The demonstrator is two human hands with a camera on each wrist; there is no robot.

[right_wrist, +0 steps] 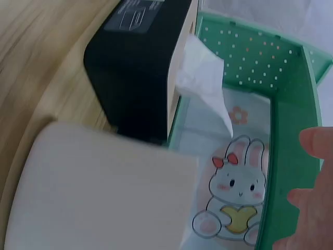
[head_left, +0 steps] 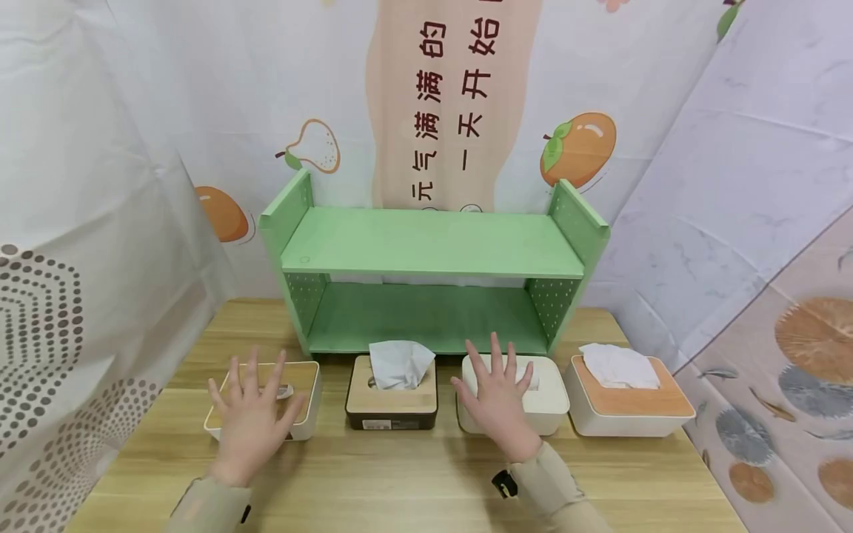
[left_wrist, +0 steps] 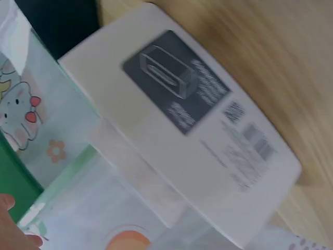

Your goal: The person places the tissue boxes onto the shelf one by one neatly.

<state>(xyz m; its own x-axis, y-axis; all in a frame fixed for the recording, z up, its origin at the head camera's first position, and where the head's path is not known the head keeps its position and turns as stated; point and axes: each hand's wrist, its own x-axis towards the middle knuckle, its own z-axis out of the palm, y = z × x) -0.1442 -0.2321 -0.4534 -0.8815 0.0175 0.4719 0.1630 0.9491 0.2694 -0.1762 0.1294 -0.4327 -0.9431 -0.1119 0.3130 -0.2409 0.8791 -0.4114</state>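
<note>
My left hand (head_left: 249,423) is spread wide with straight fingers, overlapping the leftmost tissue box (head_left: 309,409), which has a white body and wooden lid. In the left wrist view this box shows a dark printed label (left_wrist: 174,80), and a few fingertips appear at the lower left edge. Over the all-white tissue box (head_left: 550,406) my right hand (head_left: 500,406) is likewise spread, palm down, hiding part of its top. Between the hands stands a black tissue box (head_left: 393,403) with a light wooden lid and a white tissue (head_left: 398,363) poking out.
A fourth tissue box (head_left: 623,424), white with an orange-brown wooden lid, stands at the right, a tissue (head_left: 620,366) on top. Behind the row rises a green two-tier shelf (head_left: 433,240). Printed cloth (head_left: 666,222) hangs around the wooden table (head_left: 373,488).
</note>
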